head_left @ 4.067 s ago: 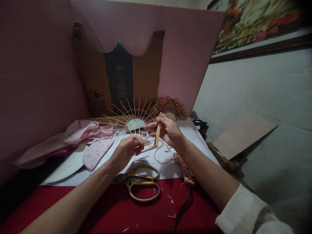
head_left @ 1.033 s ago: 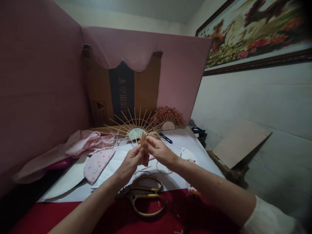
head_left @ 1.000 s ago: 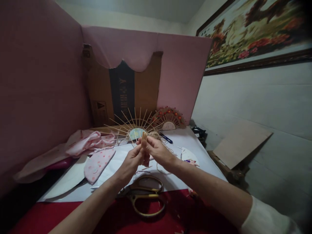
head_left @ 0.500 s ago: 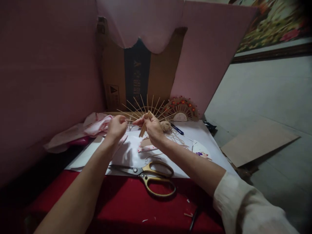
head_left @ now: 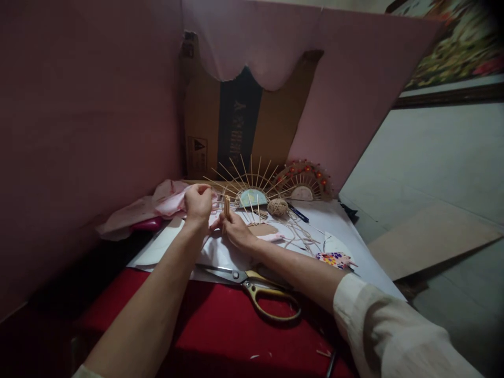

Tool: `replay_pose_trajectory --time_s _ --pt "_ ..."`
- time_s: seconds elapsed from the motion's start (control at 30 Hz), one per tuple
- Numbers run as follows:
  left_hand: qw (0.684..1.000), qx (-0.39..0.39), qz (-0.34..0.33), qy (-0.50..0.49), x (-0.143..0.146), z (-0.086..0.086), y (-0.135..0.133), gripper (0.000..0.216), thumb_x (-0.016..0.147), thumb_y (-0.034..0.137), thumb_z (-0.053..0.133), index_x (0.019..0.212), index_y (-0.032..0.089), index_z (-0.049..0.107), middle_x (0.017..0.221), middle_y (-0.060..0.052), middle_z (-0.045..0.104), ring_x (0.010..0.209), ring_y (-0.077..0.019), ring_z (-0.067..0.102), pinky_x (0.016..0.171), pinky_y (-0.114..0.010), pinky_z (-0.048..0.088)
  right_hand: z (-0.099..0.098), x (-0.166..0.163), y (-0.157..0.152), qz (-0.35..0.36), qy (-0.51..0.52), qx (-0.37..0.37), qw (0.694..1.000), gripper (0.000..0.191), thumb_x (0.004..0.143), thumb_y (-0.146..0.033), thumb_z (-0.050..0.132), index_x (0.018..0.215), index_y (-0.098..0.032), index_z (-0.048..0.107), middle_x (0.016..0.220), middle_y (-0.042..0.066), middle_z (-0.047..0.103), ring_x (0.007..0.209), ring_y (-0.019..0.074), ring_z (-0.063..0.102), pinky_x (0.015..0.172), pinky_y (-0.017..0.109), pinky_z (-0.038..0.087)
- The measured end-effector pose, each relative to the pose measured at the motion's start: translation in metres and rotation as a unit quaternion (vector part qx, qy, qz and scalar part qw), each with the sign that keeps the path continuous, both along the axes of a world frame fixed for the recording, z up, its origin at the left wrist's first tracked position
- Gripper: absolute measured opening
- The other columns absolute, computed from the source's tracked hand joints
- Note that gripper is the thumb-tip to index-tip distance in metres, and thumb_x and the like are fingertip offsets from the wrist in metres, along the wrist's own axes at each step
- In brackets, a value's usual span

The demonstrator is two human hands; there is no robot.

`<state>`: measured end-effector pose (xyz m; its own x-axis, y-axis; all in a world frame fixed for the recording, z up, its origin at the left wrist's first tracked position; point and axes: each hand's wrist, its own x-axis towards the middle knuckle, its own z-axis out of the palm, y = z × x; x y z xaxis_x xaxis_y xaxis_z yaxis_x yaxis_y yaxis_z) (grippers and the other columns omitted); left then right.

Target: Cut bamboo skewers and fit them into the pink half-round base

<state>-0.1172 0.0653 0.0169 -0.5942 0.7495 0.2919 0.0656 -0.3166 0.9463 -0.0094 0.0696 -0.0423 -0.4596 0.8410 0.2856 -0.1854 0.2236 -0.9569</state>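
My right hand (head_left: 238, 230) is closed round a small bundle of thin wooden sticks (head_left: 227, 206) that stands nearly upright. Just left of it, my left hand (head_left: 198, 202) is raised with its fingers pinched together; whatever they hold is hidden. Behind the hands, a fan-shaped frame (head_left: 252, 198) has long sticks spreading from a light blue half-round base. In front of that frame lies a cardboard half-round piece (head_left: 263, 230) with a few sticks rising from it. Large scissors (head_left: 240, 276) with yellow handles rest below my right forearm.
Beside the frame sit a ball of twine (head_left: 277, 207) and a blue-handled tool (head_left: 298, 212). A finished-looking fan with red flowers (head_left: 307, 169) leans at the back right. Crumpled pink cloth (head_left: 171, 195) lies left. Pink boards and a cardboard sheet (head_left: 200, 115) stand behind.
My right hand has come down and toward me from the fan frame, uncovering its blue base; the stick bundle now points upward. My left hand stays pinched. The view has shifted left.
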Motion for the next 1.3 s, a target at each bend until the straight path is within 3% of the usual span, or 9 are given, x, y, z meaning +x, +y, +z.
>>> replay_pose_trajectory --time_s 0.13,0.23,0.3,0.37,0.63,0.87,1.1,1.23,1.3 --pt "0.999 0.008 -0.050 -0.017 0.009 0.008 -0.010 0.028 0.075 0.041 0.055 0.067 0.015 0.057 0.066 -0.005 0.061 0.061 -0.0171 0.057 0.054 -0.027 0.042 0.010 -0.005 0.001 0.031 0.011 -0.026 0.999 0.036 0.082 -0.054 0.054 0.075 -0.019 0.049 0.056 -0.004 0.056 0.052 0.0109 0.056 0.059 0.026 0.047" --pt "0.980 0.002 -0.196 -0.030 0.015 0.014 -0.021 0.042 0.071 0.056 0.060 0.071 0.013 0.061 0.061 -0.004 0.061 0.052 -0.0148 0.055 0.050 -0.025 0.042 0.026 -0.004 0.000 0.064 0.020 -0.040 0.997 0.034 0.082 -0.053 0.053 0.081 -0.019 0.049 0.059 -0.004 0.056 0.053 0.0113 0.057 0.058 0.027 0.047" --pt "0.954 -0.011 -0.300 -0.028 0.018 0.017 -0.027 0.041 0.064 0.052 0.069 0.076 0.013 0.064 0.061 -0.003 0.062 0.050 -0.0128 0.054 0.048 -0.023 0.041 0.037 0.002 -0.004 0.083 0.016 -0.046 0.995 0.033 0.080 -0.051 0.057 0.081 -0.019 0.050 0.059 -0.003 0.056 0.052 0.0111 0.056 0.056 0.026 0.047" --pt "0.938 -0.001 -0.346 -0.011 0.022 0.019 -0.032 0.037 0.061 0.045 0.075 0.077 0.012 0.065 0.068 -0.006 0.065 0.054 -0.0129 0.056 0.049 -0.022 0.042 0.045 0.010 -0.010 0.099 0.006 -0.055 0.994 0.031 0.078 -0.048 0.060 0.077 -0.018 0.051 0.055 -0.004 0.053 0.048 0.0105 0.053 0.052 0.025 0.047" --pt "0.935 -0.018 -0.352 -0.026 0.043 0.012 -0.042 0.031 0.077 0.045 0.059 0.070 0.016 0.057 0.047 -0.001 0.058 0.032 -0.0106 0.046 0.029 -0.019 0.030 0.051 0.038 -0.026 0.136 -0.015 -0.104 0.985 0.036 0.079 -0.048 0.060 0.067 -0.019 0.042 0.048 -0.008 0.041 0.039 0.0063 0.041 0.043 0.023 0.045" --pt "0.916 -0.020 -0.372 -0.147 0.049 0.016 -0.044 0.026 0.075 0.037 0.065 0.070 0.017 0.048 0.064 -0.006 0.068 0.042 -0.0112 0.055 0.041 -0.021 0.043 0.056 0.069 -0.036 0.179 0.000 -0.202 0.963 0.035 0.085 -0.048 0.054 0.087 -0.013 0.055 0.069 0.003 0.061 0.058 0.0131 0.061 0.060 0.030 0.051" --pt "0.931 0.029 -0.357 -0.075 0.059 0.012 -0.045 0.030 0.077 0.045 0.062 0.076 0.017 0.050 0.067 -0.004 0.069 0.040 -0.0102 0.053 0.035 -0.018 0.037 0.040 0.067 -0.035 0.120 0.010 -0.132 0.984 0.045 0.069 -0.058 0.067 0.071 -0.015 0.052 0.052 -0.007 0.043 0.042 0.0060 0.041 0.044 0.021 0.035" --pt "0.925 0.031 -0.374 -0.061 0.060 0.009 -0.045 0.033 0.077 0.047 0.061 0.081 0.015 0.054 0.067 -0.006 0.068 0.052 -0.0148 0.062 0.039 -0.019 0.043 0.038 0.065 -0.035 0.135 0.019 -0.128 0.982 0.047 0.069 -0.061 0.064 0.066 -0.017 0.046 0.051 -0.009 0.037 0.040 0.0049 0.035 0.042 0.020 0.029" --pt "0.922 0.017 -0.381 -0.073 0.061 0.008 -0.046 0.033 0.077 0.047 0.060 0.081 0.015 0.054 0.063 -0.004 0.066 0.044 -0.0135 0.059 0.034 -0.019 0.040 0.040 0.064 -0.036 0.129 0.017 -0.136 0.982 0.048 0.069 -0.061 0.065 0.065 -0.018 0.045 0.051 -0.008 0.039 0.040 0.0051 0.036 0.043 0.020 0.031"
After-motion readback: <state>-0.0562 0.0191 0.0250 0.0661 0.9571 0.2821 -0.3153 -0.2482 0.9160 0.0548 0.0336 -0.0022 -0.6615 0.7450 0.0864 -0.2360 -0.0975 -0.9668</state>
